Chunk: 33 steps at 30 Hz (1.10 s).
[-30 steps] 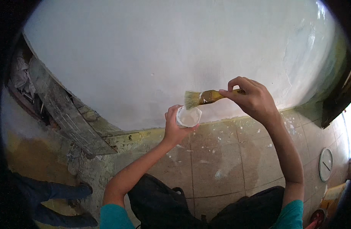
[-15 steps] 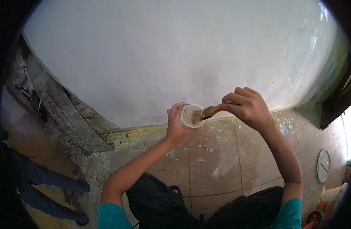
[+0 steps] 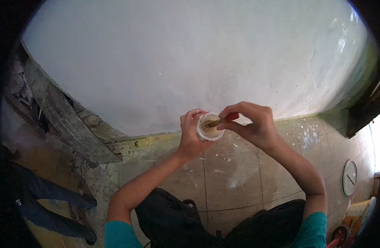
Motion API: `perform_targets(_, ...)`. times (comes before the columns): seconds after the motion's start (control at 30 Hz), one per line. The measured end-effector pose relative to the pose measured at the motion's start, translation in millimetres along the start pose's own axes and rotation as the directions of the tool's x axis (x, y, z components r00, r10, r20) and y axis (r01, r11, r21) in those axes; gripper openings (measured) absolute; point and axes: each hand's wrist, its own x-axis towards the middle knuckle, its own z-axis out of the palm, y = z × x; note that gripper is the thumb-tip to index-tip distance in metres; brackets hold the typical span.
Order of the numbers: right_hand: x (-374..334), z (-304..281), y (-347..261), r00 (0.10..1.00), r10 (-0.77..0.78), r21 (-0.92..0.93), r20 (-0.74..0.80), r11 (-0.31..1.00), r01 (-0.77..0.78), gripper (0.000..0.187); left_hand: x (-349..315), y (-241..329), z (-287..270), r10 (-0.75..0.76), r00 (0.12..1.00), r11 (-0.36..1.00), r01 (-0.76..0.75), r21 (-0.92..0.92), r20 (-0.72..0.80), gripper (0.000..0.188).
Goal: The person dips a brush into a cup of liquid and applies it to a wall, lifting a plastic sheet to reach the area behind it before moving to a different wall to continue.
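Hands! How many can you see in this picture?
2. The bare left hand is around a white, round cup; the bare right hand holds a brown, red-ended paintbrush in it. At left, another person's dark-blue-trousered legs show, but their hands are hidden.

Extends the left forearm and right forearm inward from elbows bent wide apart. Curls the left hand into a rounded grip, with fingers on the far side and thumb on the near. Pinches thumb against fingers in the right hand, with knuckles arched upward, just beside the left.
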Motion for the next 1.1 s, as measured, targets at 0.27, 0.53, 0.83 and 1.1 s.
perform_targets(0.27,-6.1,25.3,-1.8,0.98,-0.146,-0.05,0.138,0.987,0.154,0.027,-0.8,-5.2,-3.6,-0.028,0.999,0.996,0.03,-0.081,0.03,0.071)
perform_targets(0.53,-1.5,22.0,6.7,0.982,-0.107,0.035,0.154,0.994,0.103,0.03,-1.1,-3.8,-2.0,-0.017,1.0,0.998,0.017,-0.062,0.01,0.069)
perform_targets(0.83,4.1,14.5,20.2,0.97,-0.042,0.157,0.239,0.988,0.004,0.034,-1.9,-1.8,-4.3,-0.045,0.999,0.999,0.046,-0.017,0.026,0.073)
perform_targets(1.1,5.2,-5.7,46.6,0.891,0.432,0.399,-0.138,0.848,-0.349,0.029,-3.5,-6.5,-5.2,-0.075,0.997,0.997,0.075,-0.011,-0.003,0.068)
